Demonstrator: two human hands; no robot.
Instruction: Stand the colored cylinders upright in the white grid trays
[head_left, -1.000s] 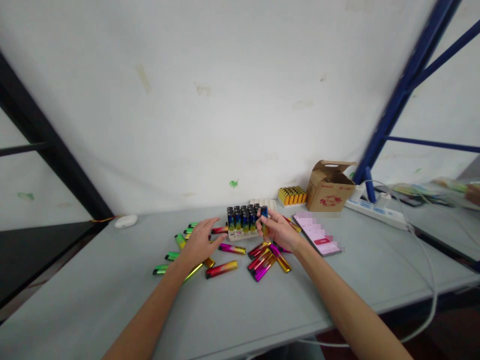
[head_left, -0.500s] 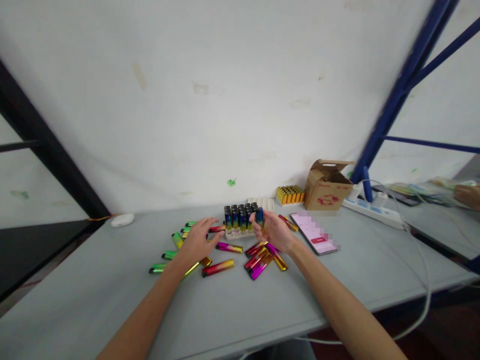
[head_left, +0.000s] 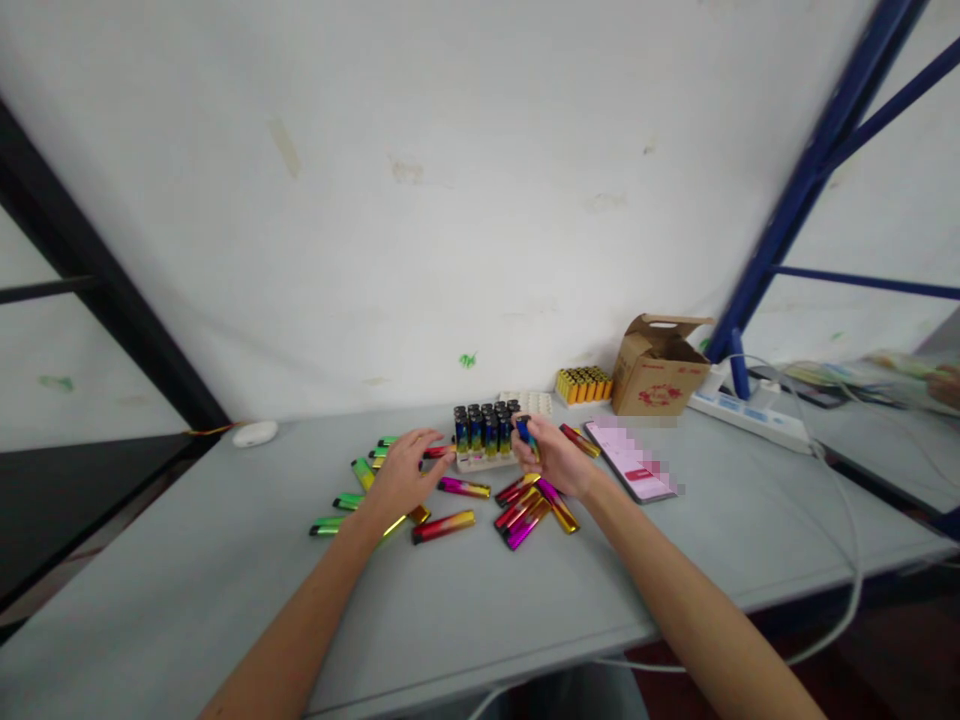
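My right hand (head_left: 559,457) is closed around a blue, black-topped lighter (head_left: 523,428), held roughly upright at the right end of a pale tray (head_left: 480,465). Fingers cover its lower part. Rows of upright blue-and-yellow lighters (head_left: 476,433) with black tops fill the tray. To the left, my left hand (head_left: 405,470) hovers with thumb and fingers apart, holding nothing. Near its fingertips lies a red lighter (head_left: 439,452), partly hidden. Several green lighters (head_left: 349,502) lie beyond that hand and forearm. Red, gold and purple lighters (head_left: 521,510) are scattered in front of the tray.
Behind the tray sits a white tray with round holes (head_left: 536,402), next to a block of yellow cylinders (head_left: 583,384). An open cardboard box (head_left: 660,375), a phone (head_left: 628,460) and a power strip (head_left: 750,418) stand on the right. A white oval object (head_left: 255,433) lies far left.
My right hand has turned the blue lighter slightly, and its fingers now cover more of it. The left hand stays nearly in place. The whole view has shifted a little.
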